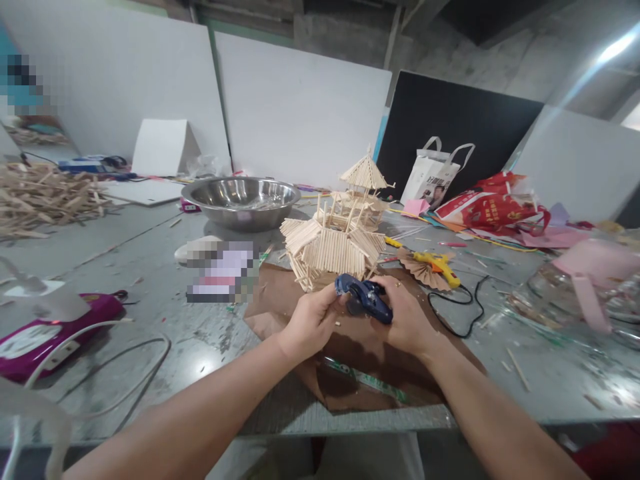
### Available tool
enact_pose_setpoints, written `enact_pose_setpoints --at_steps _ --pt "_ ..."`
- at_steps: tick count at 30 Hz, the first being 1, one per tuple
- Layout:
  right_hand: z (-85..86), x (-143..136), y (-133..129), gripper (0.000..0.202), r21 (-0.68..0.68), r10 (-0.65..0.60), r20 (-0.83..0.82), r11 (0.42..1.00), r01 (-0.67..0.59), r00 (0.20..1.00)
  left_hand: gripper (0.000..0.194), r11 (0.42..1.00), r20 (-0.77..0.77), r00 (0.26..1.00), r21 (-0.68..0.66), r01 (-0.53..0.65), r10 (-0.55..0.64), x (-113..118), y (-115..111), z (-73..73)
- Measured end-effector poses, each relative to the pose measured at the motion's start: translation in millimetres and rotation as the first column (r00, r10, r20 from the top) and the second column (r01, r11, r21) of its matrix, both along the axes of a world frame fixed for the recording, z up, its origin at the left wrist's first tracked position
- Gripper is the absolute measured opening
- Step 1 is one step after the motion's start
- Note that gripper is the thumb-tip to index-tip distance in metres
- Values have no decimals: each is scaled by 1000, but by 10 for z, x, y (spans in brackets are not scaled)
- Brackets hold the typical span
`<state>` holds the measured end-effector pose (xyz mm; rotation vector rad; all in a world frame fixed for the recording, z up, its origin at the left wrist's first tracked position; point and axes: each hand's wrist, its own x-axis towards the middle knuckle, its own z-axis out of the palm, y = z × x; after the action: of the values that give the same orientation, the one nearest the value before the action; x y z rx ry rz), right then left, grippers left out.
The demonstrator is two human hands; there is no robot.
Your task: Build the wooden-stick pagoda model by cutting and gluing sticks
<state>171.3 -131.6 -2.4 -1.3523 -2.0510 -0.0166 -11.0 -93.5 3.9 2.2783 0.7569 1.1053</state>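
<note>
1 dark blue tool (364,297), gripped from 2 sides: left hand (310,323) pinches its left end, right hand (407,320) is closed around its right side. Position: above brown paper (425,383), between the stick model (345,250) and the near edge of the tabletop (215,380). Risks, judged: tool sits just in front of the model's lower roof, so a slip or forward push could knock thin sticks loose. Paper is creased; a dragging forearm might shift it, and perhaps the model (its base is partly hidden). A rightward sweep could snag the black cord (470,317) near the yellow glue gun (437,263). Room to move seems widest left of the paper, toward the near edge; steel bowl (240,217) limits the far-left side, pink-lidded jar (555,287) the right.
</note>
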Motion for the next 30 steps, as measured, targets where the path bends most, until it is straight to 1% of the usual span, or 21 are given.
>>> enact_pose_setpoints --at_steps 3,5,10,14,22,30 --pt "5 9 9 53 7 -21 -6 1000 21 1000 24 1000 -4 1000 3 -29 29 -4 -6 19" --pt "6 18 17 52 15 -33 1 999 33 999 23 999 -18 999 17 -28 28 -9 -5 21" --pt "5 22 20 51 12 -24 50 1000 24 998 21 994 -18 999 100 43 -41 -27 4 -2" --pt "1 10 14 52 8 -17 78 1000 17 997 22 992 -23 998 113 63 -61 -29 -2 -6" --pt "-17 5 23 51 -21 -39 100 999 41 994 22 996 -83 996 82 30 -23 -17 -9 9" --pt "-63 -9 31 45 -43 -74 122 996 79 990 17 991 -94 995 132 5 7 -13 20 -17"
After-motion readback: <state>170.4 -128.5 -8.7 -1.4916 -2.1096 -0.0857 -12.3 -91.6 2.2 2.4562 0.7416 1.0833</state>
